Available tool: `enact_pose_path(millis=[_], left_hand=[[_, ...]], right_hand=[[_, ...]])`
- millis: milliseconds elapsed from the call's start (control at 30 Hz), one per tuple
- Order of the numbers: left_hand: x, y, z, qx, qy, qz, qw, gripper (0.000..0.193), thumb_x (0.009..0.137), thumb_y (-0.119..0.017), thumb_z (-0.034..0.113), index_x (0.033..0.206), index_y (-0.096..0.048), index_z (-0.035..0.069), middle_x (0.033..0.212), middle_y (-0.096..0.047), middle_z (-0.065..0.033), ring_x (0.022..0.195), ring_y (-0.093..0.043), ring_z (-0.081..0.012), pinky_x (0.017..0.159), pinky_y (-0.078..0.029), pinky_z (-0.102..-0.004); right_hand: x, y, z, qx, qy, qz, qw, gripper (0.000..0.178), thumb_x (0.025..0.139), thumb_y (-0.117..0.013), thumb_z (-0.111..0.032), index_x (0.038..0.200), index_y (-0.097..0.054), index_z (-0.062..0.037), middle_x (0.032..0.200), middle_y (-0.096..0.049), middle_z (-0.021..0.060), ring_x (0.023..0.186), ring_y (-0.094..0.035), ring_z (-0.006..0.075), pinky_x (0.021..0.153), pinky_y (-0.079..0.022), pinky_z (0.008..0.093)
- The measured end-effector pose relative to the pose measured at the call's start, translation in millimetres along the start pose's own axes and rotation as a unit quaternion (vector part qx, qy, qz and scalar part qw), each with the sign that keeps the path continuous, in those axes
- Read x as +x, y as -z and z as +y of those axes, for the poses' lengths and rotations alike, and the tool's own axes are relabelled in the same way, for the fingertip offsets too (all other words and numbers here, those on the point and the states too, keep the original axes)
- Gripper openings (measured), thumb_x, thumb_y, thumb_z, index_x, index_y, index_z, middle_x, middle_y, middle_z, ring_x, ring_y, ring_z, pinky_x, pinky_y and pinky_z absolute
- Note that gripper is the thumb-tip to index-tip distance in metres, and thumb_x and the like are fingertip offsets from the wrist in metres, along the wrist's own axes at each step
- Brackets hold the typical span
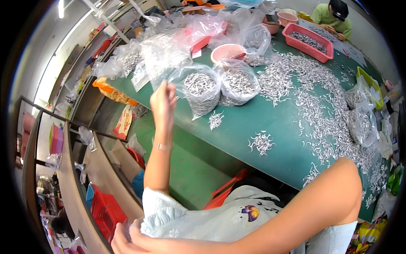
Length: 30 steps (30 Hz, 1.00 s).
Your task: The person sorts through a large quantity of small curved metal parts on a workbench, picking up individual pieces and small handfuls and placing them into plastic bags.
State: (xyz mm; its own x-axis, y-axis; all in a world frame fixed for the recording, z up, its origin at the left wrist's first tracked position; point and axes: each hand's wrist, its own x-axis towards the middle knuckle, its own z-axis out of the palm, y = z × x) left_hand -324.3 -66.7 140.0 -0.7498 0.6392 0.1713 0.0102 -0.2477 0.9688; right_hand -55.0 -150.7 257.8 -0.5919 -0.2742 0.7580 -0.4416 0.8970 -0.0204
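Note:
My left hand [163,100] is closed and raised at the table's left edge, beside the rim of a clear plastic bag [202,100] filled with small curved silvery pieces. Whether its fingers pinch anything is not clear. My right hand [131,238] reaches across my body to the lower left, by my left sleeve, with its fingers bent and partly hidden. A second open bag [240,89] of the same pieces stands against the first. Two small piles, a nearer one [261,143] and a smaller one [215,120], lie on the green table [237,131].
A broad spread of silvery pieces [321,101] covers the table's right side. Pink baskets [311,50] and plastic bags [165,53] crowd the back. A person [334,21] in green works at the far right. Wooden shelving [84,182] with a red basket [106,211] stands left.

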Motion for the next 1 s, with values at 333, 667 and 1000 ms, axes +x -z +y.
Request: enact_pose_path(millis=[333,667,1000], left_hand=[[88.8,-6.5,-50.0,0.597,-0.188,-0.096,0.774,0.034,0.088,-0.056,0.028,0.083,-0.068,-0.004,0.080,-0.063,-0.0288,0.082,-0.063,-0.0441,0.074,-0.048,-0.0486],[63.0,-18.9,-30.7,0.495,-0.432,0.022,0.753,0.019,0.090,-0.059,0.016,0.092,-0.069,-0.001,0.085,-0.068,-0.0186,0.075,-0.064,-0.0297,0.070,-0.049,-0.0367],[-156.7,-36.9,-84.9,0.281,-0.324,0.022,0.903,0.013,0.092,-0.047,0.000,0.102,-0.056,-0.002,0.094,-0.051,-0.0041,0.082,-0.047,-0.0105,0.072,-0.040,-0.0225]], right_hand=[[-30.7,23.2,-16.4,0.028,-0.037,0.046,0.998,0.026,0.085,-0.049,-0.022,0.103,-0.057,-0.0046,0.104,-0.057,0.0091,0.097,-0.053,0.0255,0.082,-0.045,0.0399],[-38.7,47.3,-47.9,-0.022,-0.094,0.126,0.987,0.028,0.089,-0.042,-0.024,0.103,-0.055,-0.0030,0.099,-0.056,0.0115,0.093,-0.055,0.0287,0.077,-0.048,0.0437],[-86.9,54.4,-66.0,0.119,-0.078,0.073,0.987,0.037,0.083,-0.051,-0.026,0.115,-0.054,-0.0077,0.109,-0.056,0.0091,0.091,-0.054,0.0251,0.073,-0.046,0.0367]])
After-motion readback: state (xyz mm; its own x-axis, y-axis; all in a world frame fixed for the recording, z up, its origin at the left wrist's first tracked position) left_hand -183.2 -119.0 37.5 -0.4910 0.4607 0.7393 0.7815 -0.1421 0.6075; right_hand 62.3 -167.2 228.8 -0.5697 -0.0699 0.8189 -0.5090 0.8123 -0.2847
